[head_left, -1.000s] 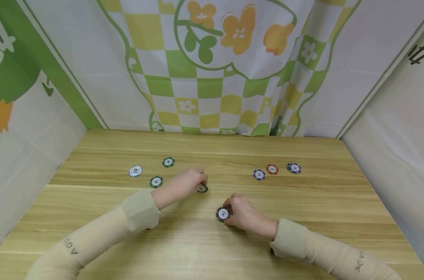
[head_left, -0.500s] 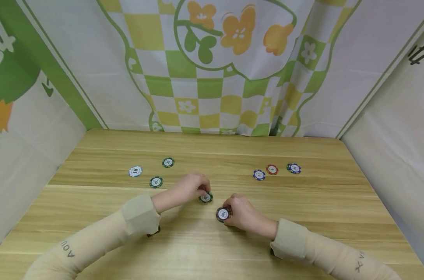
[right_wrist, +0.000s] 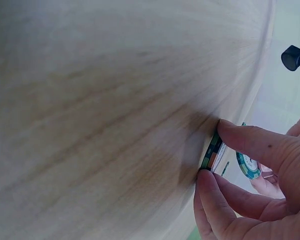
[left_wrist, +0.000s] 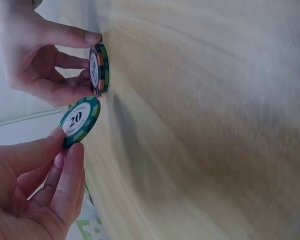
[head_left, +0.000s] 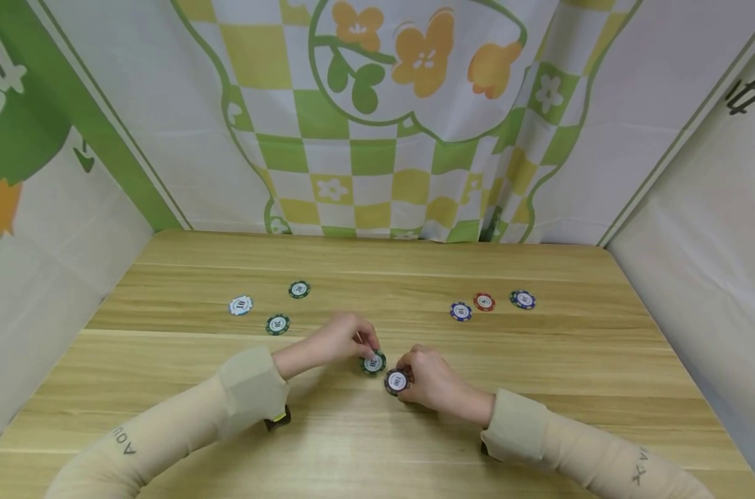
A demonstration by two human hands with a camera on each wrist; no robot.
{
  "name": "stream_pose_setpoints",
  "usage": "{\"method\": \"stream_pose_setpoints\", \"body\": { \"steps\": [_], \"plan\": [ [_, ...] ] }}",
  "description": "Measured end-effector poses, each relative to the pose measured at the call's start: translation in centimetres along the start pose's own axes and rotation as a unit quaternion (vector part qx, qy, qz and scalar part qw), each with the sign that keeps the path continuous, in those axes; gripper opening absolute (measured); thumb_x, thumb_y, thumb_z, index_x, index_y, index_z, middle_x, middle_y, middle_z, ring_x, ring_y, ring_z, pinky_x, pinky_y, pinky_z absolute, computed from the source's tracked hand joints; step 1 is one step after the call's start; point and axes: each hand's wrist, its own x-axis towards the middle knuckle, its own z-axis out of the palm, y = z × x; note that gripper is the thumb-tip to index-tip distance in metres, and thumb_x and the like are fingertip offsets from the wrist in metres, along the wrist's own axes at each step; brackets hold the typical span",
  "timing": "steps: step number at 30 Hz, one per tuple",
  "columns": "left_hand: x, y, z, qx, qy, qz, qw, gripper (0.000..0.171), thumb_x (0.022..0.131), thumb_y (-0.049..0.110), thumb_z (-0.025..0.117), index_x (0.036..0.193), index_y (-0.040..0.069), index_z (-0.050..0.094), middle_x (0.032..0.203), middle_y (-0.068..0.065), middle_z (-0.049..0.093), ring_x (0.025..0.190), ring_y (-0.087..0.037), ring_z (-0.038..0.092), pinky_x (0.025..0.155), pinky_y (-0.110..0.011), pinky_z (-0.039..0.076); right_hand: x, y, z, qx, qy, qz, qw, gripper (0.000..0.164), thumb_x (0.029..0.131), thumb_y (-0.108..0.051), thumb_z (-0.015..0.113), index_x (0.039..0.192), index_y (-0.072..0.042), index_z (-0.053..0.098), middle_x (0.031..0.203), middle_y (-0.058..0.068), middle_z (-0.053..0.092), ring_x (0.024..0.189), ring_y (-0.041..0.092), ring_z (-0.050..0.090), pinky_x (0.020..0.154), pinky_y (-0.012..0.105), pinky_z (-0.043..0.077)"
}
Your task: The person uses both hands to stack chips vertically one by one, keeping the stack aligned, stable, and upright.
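Observation:
My left hand (head_left: pixel 366 348) pinches a green chip marked 20 (head_left: pixel 374 362) between thumb and fingers, just left of my right hand. In the left wrist view the green chip (left_wrist: pixel 79 120) hangs in the air, held at its lower edge by the left hand (left_wrist: pixel 65 150). My right hand (head_left: pixel 410 378) grips a small stack of chips (head_left: pixel 396 380) standing on edge on the wooden table (head_left: pixel 377 436). The stack (left_wrist: pixel 99 69) shows green and orange rims. In the right wrist view thumb and forefinger clamp the stack (right_wrist: pixel 211 150), with the green chip (right_wrist: pixel 248 165) close behind it.
Loose chips lie flat on the table: a white one (head_left: pixel 240 305) and two green ones (head_left: pixel 299 289) (head_left: pixel 278 324) at the left, a blue one (head_left: pixel 461 311), a red one (head_left: pixel 484 301) and a purple one (head_left: pixel 523 299) at the right. Printed cloth walls enclose the table.
My left hand has lifted the green chip off the table and carried it right and nearer, up close to the stack. The right hand and its stack have stayed still.

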Motion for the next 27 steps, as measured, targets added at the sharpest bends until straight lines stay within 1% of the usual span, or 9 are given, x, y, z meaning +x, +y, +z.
{"method": "stream_pose_setpoints", "body": {
  "steps": [3, 5, 8, 11, 14, 19, 22, 25, 27],
  "plan": [
    [0.1, -0.2, 0.3, -0.033, -0.007, -0.003, 0.9994, 0.007, 0.075, 0.001, 0.069, 0.082, 0.003, 0.068, 0.075, -0.002, 0.064, 0.069, -0.007, 0.057, 0.062, -0.018, 0.047, 0.0, 0.1, 0.0, -0.001, 0.001, -0.002, 1.0, 0.036, 0.062, -0.006, 0.079, 0.094, 0.005, 0.065, 0.082, 0.006, 0.055, 0.073, 0.014, 0.054, 0.064, 0.024, 0.047],
    [0.2, -0.3, 0.6, -0.054, -0.015, -0.012, 0.9984, 0.009, 0.075, -0.002, 0.068, 0.084, 0.001, 0.068, 0.074, -0.003, 0.064, 0.067, -0.007, 0.056, 0.061, -0.019, 0.047, 0.0, 0.1, 0.0, -0.001, 0.001, -0.004, 1.0, 0.036, 0.062, -0.006, 0.08, 0.094, 0.005, 0.065, 0.082, 0.006, 0.055, 0.073, 0.014, 0.053, 0.064, 0.024, 0.047],
    [0.2, -0.3, 0.9, -0.078, -0.021, -0.028, 0.9963, 0.011, 0.075, -0.003, 0.067, 0.086, -0.001, 0.068, 0.073, -0.005, 0.064, 0.065, -0.006, 0.056, 0.059, -0.02, 0.048, 0.0, 0.1, 0.1, -0.002, 0.004, -0.008, 1.0, 0.036, 0.061, -0.005, 0.08, 0.093, 0.004, 0.065, 0.082, 0.006, 0.055, 0.072, 0.013, 0.053, 0.063, 0.023, 0.047],
    [0.2, -0.1, 1.3, -0.102, -0.022, -0.052, 0.9932, 0.011, 0.075, -0.004, 0.066, 0.086, -0.002, 0.067, 0.073, -0.006, 0.064, 0.063, -0.006, 0.055, 0.057, -0.024, 0.05, 0.0, 0.1, 0.1, -0.002, 0.007, -0.009, 1.0, 0.035, 0.061, -0.005, 0.08, 0.091, 0.004, 0.065, 0.081, 0.005, 0.055, 0.071, 0.013, 0.052, 0.062, 0.022, 0.047],
    [0.2, 0.1, 1.7, -0.134, -0.024, -0.072, 0.988, 0.011, 0.075, -0.006, 0.066, 0.086, -0.004, 0.067, 0.072, -0.007, 0.063, 0.062, -0.007, 0.055, 0.057, -0.027, 0.052, 0.1, 0.2, 0.1, -0.004, 0.008, -0.009, 1.0, 0.035, 0.061, -0.006, 0.08, 0.091, 0.004, 0.065, 0.081, 0.005, 0.055, 0.071, 0.013, 0.052, 0.062, 0.023, 0.047],
    [0.2, 0.3, 2.5, -0.198, -0.022, -0.111, 0.9737, 0.011, 0.076, -0.009, 0.064, 0.087, -0.008, 0.064, 0.071, -0.008, 0.062, 0.061, -0.009, 0.056, 0.059, -0.027, 0.053, 0.1, 0.2, 0.1, -0.01, 0.008, -0.014, 1.0, 0.035, 0.061, -0.007, 0.08, 0.091, 0.004, 0.065, 0.081, 0.006, 0.055, 0.072, 0.013, 0.053, 0.063, 0.024, 0.047],
    [0.2, 0.4, 2.9, -0.215, -0.013, -0.131, 0.9677, 0.011, 0.076, -0.008, 0.065, 0.087, -0.009, 0.064, 0.071, -0.008, 0.062, 0.061, -0.009, 0.057, 0.059, -0.025, 0.053, 0.1, 0.2, 0.1, -0.01, 0.009, -0.019, 1.0, 0.035, 0.061, -0.007, 0.08, 0.091, 0.004, 0.065, 0.081, 0.006, 0.055, 0.071, 0.013, 0.053, 0.062, 0.023, 0.047],
    [0.3, 0.3, 3.2, -0.22, -0.009, -0.145, 0.9647, 0.011, 0.076, -0.007, 0.064, 0.087, -0.009, 0.063, 0.072, -0.008, 0.062, 0.061, -0.01, 0.057, 0.059, -0.025, 0.053, 0.0, 0.2, 0.1, -0.011, 0.012, -0.024, 1.0, 0.034, 0.061, -0.007, 0.079, 0.091, 0.004, 0.065, 0.081, 0.006, 0.056, 0.071, 0.013, 0.053, 0.062, 0.023, 0.047],
    [0.3, 0.4, 3.4, -0.217, -0.007, -0.152, 0.9643, 0.011, 0.077, -0.007, 0.064, 0.087, -0.008, 0.063, 0.072, -0.008, 0.062, 0.061, -0.01, 0.057, 0.059, -0.025, 0.052, 0.0, 0.3, 0.1, -0.01, 0.013, -0.026, 1.0, 0.034, 0.061, -0.006, 0.079, 0.09, 0.004, 0.065, 0.081, 0.006, 0.056, 0.071, 0.013, 0.053, 0.061, 0.022, 0.046]
  ]
}}
